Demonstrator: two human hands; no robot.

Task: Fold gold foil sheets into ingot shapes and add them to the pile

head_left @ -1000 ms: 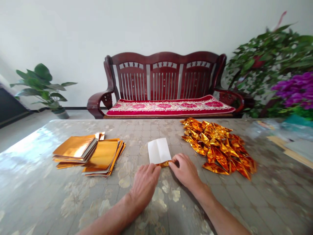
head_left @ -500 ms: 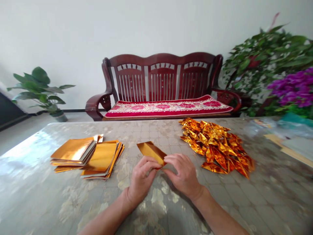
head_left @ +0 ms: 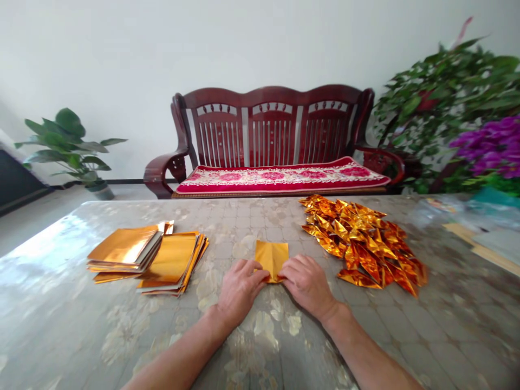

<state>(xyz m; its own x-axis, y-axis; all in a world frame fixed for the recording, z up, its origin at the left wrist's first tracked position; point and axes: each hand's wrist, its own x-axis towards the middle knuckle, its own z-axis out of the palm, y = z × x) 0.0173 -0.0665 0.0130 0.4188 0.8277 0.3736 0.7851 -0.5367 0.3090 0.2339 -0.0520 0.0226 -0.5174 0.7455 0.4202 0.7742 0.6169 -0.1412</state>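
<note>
A small sheet of gold foil paper [head_left: 272, 254] with a crease down its middle lies before me, its near edge toward my body. My left hand [head_left: 242, 284] pinches the near left corner between thumb and fingers. At the near right corner, my right hand [head_left: 306, 281] grips the same paper. Stacks of flat gold foil sheets [head_left: 170, 259] lie to the left of my left hand. Beyond my right hand is a heap of folded, pointed gold foil pieces [head_left: 361, 244].
The table [head_left: 260, 346] has a patterned, glossy cover. At its right end lie plastic bags [head_left: 439, 208] and flat pale boards [head_left: 483, 249]. Past the far edge stands a dark red wooden bench [head_left: 270, 130]. Potted plants [head_left: 71, 146] flank it, with purple flowers [head_left: 491, 146] at right.
The gold paper has turned from a slanted, folded strip to lie squarer and flatter, its inner face with the centre crease showing. Both hands have shifted slightly and now hold its near corners.
</note>
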